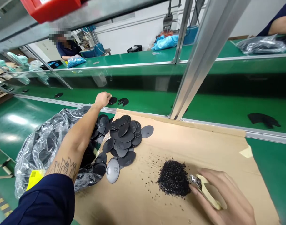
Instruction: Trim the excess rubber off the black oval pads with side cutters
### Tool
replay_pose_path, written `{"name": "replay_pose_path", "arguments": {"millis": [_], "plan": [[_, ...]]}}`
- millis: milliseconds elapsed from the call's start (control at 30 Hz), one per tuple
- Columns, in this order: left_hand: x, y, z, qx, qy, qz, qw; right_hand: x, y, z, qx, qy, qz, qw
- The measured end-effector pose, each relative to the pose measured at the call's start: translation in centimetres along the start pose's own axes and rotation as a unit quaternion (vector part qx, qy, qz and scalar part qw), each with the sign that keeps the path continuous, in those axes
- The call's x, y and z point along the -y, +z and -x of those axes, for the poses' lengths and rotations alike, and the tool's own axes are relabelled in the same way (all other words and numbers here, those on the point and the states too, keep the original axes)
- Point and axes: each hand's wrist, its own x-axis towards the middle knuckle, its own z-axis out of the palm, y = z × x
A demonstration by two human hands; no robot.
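At lower right, your right hand [235,198] clamps fingers around pliers [204,181], presumably for control; whether your left hand [102,99] pinches the black plate [113,100] is unclear.

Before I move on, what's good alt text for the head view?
The left hand reaches to a black piece on a green surface; the right hand holds a pale-handled tool beside a pile of black bits on a brown sheet. Black ovals lie heaped between.
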Motion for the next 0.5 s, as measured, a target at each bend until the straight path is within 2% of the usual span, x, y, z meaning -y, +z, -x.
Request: {"name": "replay_pose_path", "arguments": {"millis": [133, 233, 300, 367, 500], "plan": [[-0.7, 0.5, -0.3, 0.025, -0.016, 0.001, 1.0, -0.3, 0.0, 0.2, -0.006, -0.006, 0.022, 1.0], [-2.7, 0.8, 0.5, 0.061, -0.02, 0.005, 0.998, -0.3, -0.1, -0.3, -0.016, -0.027, 0.037, 0.999], [-4.4, 0.6, 1.3, 0.061, -0.018, 0.007, 0.998, -0.2, -0.2, -0.7, -0.026, -0.039, 0.036, 0.998], [-6.2, -0.5, 2.0, 0.042, -0.011, 0.009, 0.999, 0.1, -0.3, -0.9, -0.037, -0.04, 0.02, 0.998], [-10.4, -4.3, 4.3, 0.016, 0.038, 0.026, 0.999, 0.8, -0.4, -0.8, -0.069, -0.018, 0.014, 0.997]]}}
